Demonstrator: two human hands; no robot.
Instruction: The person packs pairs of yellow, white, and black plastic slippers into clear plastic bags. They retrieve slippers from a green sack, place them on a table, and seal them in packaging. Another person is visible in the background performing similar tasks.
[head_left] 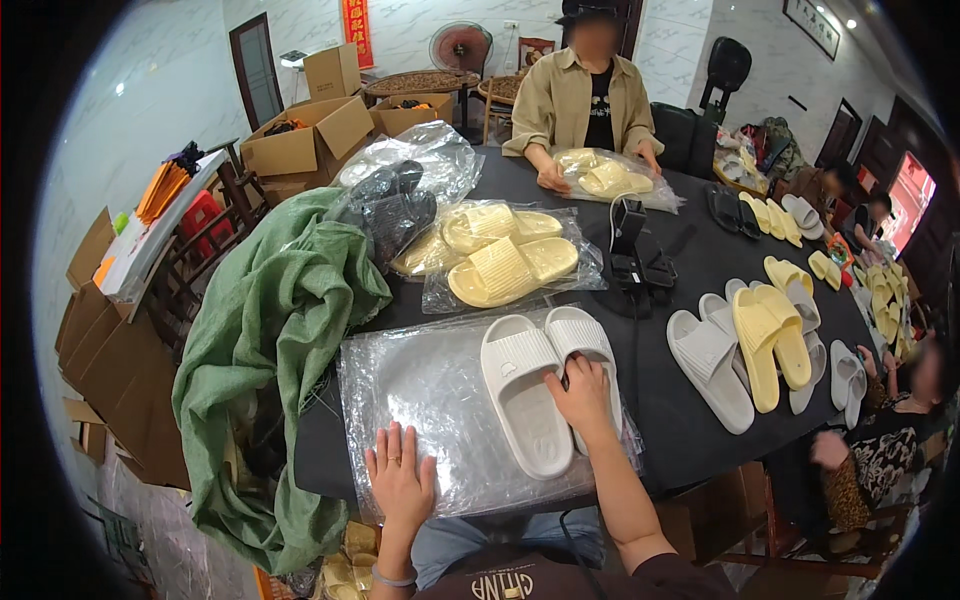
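On the near edge of the dark table (pixel 690 440), I'm working white slides on clear plastic.

From the left: the green sack (pixel 275 330) crowds that side, so I'd better not drag the clear plastic bag (pixel 420 400) that way. My left hand (pixel 400 480) lies flat, fingers spread, pinning the bag close to the table's lip; keeping it down should stop the film sliding off. My right hand (pixel 583 395) rests fingers-curled on the pair of white slides (pixel 545 385), gripping nothing that I can see. Open room lies just right of the pair, before the grey slides (pixel 710 365); the bagged yellow slides (pixel 505 260) sit close beyond.
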